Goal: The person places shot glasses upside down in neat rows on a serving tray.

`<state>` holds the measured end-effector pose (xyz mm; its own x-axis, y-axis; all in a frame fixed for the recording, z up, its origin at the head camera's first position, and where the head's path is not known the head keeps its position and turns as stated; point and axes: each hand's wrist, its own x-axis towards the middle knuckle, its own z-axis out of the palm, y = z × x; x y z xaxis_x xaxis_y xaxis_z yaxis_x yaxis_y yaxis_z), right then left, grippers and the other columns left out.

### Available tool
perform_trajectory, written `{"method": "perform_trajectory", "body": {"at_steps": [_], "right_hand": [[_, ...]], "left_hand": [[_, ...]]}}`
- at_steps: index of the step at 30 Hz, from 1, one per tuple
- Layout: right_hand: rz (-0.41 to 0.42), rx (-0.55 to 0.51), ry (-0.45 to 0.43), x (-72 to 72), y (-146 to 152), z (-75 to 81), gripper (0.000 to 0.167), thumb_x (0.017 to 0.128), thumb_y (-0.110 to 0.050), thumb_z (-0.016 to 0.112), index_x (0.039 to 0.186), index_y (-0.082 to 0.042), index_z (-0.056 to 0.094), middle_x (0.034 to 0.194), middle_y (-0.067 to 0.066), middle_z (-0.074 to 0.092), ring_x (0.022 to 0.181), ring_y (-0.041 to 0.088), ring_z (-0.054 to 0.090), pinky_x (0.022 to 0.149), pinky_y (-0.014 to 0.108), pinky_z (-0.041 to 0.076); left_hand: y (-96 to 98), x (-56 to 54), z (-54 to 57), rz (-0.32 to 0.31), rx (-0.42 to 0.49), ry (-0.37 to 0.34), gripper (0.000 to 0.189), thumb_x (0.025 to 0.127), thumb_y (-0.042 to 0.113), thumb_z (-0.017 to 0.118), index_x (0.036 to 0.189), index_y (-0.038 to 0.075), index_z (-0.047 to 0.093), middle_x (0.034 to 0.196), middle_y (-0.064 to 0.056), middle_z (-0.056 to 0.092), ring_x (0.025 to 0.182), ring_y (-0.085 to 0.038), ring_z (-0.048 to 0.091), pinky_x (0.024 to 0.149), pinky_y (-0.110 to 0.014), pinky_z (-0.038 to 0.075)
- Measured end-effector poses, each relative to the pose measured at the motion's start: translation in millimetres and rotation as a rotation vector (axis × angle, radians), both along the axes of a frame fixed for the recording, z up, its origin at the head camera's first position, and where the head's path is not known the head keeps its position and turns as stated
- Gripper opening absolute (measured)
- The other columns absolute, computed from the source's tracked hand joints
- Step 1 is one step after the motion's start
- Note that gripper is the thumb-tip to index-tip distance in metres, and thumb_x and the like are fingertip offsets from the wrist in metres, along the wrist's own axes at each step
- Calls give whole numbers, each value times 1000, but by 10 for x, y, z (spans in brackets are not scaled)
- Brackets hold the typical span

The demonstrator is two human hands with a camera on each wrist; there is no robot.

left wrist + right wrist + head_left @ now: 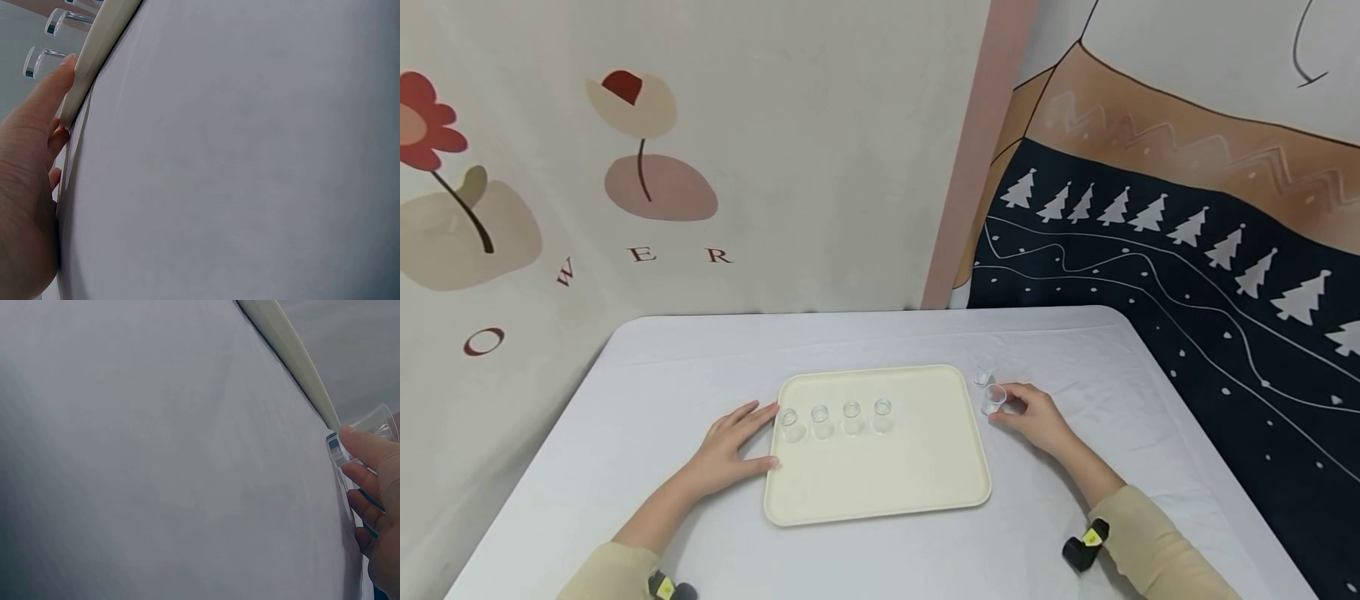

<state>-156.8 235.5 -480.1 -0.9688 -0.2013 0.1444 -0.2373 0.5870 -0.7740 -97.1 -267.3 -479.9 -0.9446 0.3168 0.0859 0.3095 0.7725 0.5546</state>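
Observation:
In the head view, my left hand lies at the left edge of a cream tray, fingers spread and fairly straight, thumb and fingertips touching the rim. Several small clear cups, among them a left-end cup and a right-end cup, stand upside down in a row on the tray. Beyond the tray's right edge, my right hand pinches a clear cup between thumb and fingers. The right wrist view shows that cup with its thick base down and its wide mouth up.
Just behind the held cup, another clear cup stands on the white-clothed table. A curtain printed with flowers hangs behind the table, and a dark cloth with white trees hangs to the right.

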Motion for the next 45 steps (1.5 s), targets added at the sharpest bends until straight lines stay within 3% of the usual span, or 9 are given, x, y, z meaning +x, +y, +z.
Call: {"method": "perform_trajectory", "body": {"at_steps": [10, 15, 20, 26, 33, 37, 45], "right_hand": [[-14, 62, 9, -2, -15, -17, 38, 76, -17, 82, 107, -1, 67, 108, 14, 62, 108, 35, 57, 94, 45, 47], [-15, 45, 11, 33, -17, 15, 31, 75, -14, 83, 100, -5, 67, 104, 10, 64, 110, 35, 58, 95, 44, 47], [-12, 18, 20, 73, -33, 77, 28, 74, -10, 82, 96, -9, 65, 104, 8, 67, 109, 34, 59, 94, 50, 46], [-1, 38, 87, 122, -64, 163, 31, 75, -9, 82, 102, -6, 67, 96, 4, 66, 94, 27, 60, 89, 52, 46], [37, -8, 135, 184, -100, 267, 31, 79, -14, 80, 108, -8, 70, 100, 2, 66, 94, 20, 56, 85, 48, 44], [73, -42, 222, 197, -124, 293, 30, 81, -11, 78, 110, -7, 70, 102, -1, 67, 92, 16, 55, 77, 41, 46], [78, -98, 355, 250, -308, 434, 33, 77, 5, 76, 109, 2, 68, 98, 13, 67, 85, 28, 55, 71, 39, 45]], "left_hand": [[-2, -14, -10, -1, -3, 1, 81, 80, 48, 72, 147, 16, 40, 148, -15, 39, 138, -40, 22, 103, -69, 14], [-3, -13, -15, 0, -4, 3, 81, 80, 48, 73, 147, 15, 41, 148, -15, 39, 137, -41, 22, 102, -70, 14], [3, -19, -18, -7, 0, 7, 81, 80, 48, 73, 146, 14, 41, 148, -15, 39, 137, -40, 23, 103, -68, 13], [3, -18, -10, -11, 4, 7, 80, 80, 47, 73, 147, 15, 41, 148, -16, 39, 137, -41, 22, 103, -68, 14], [7, -14, -7, -4, -1, 6, 80, 80, 48, 73, 146, 15, 41, 148, -16, 38, 137, -41, 22, 102, -70, 15], [4, -12, -11, -3, 1, 5, 80, 80, 48, 73, 147, 15, 41, 148, -17, 38, 137, -42, 22, 102, -70, 15], [-12, -9, -9, 2, -1, 0, 80, 81, 48, 73, 147, 16, 40, 148, -18, 36, 137, -43, 21, 100, -72, 16]]}}
